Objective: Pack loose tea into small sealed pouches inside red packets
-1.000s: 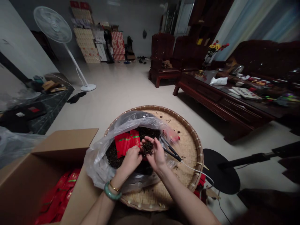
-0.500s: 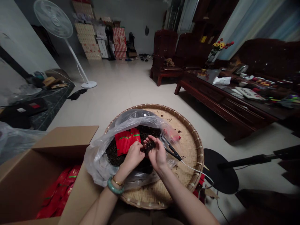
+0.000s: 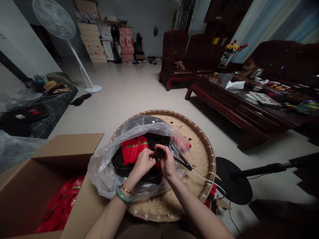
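Observation:
My right hand is cupped around a clump of dark dried tea leaves. My left hand meets it with fingertips pinched together at the clump's edge; what they grip is hidden. Both hands are over an open clear plastic bag of loose dark leaves. Red packets stand in a row on the leaves, left of my hands. A bit of red shows beneath my fingers. A black hand-held sealer with a white cord lies just right of my right hand.
The bag rests on a round woven bamboo tray with scattered leaf bits. At left, an open cardboard box contains red packets. A black round stand base is at right. Beyond are a white fan and a wooden coffee table.
My right hand's fingers have curled further over the leaf clump, and both hands have drawn closer together. Red now shows below my fingers. The view has shifted slightly.

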A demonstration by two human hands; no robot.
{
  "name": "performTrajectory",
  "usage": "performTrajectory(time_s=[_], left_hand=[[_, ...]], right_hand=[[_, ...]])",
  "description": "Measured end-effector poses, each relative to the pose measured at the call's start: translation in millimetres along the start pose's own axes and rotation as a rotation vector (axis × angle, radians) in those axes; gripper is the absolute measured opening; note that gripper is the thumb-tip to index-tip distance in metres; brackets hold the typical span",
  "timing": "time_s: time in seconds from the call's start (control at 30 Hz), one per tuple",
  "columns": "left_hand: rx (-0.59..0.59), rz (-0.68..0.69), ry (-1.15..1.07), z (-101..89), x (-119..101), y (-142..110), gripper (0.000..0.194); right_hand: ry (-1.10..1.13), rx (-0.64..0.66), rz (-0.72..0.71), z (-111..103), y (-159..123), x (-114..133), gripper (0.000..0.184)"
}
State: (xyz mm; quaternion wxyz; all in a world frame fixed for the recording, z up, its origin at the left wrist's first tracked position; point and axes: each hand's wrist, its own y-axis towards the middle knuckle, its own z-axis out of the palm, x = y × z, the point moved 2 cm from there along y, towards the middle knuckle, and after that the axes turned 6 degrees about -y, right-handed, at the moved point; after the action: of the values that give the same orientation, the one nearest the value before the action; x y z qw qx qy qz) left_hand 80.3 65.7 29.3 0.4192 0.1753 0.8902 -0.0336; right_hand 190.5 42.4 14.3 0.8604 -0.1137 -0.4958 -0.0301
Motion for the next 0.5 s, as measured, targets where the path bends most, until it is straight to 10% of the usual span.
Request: performTrajectory(time_s=[0.13,0.5], left_hand=[[-0.004,-0.011,-0.012,2.8,-1,1,0.026],[-0.085,-0.05,-0.142,5.2,2,-2,0.029]], right_hand=[[-0.184,-0.03,-0.203,-5,2,1,0.036],[-0.337,0.174,-0.101,-10,-10,17,0.036]])
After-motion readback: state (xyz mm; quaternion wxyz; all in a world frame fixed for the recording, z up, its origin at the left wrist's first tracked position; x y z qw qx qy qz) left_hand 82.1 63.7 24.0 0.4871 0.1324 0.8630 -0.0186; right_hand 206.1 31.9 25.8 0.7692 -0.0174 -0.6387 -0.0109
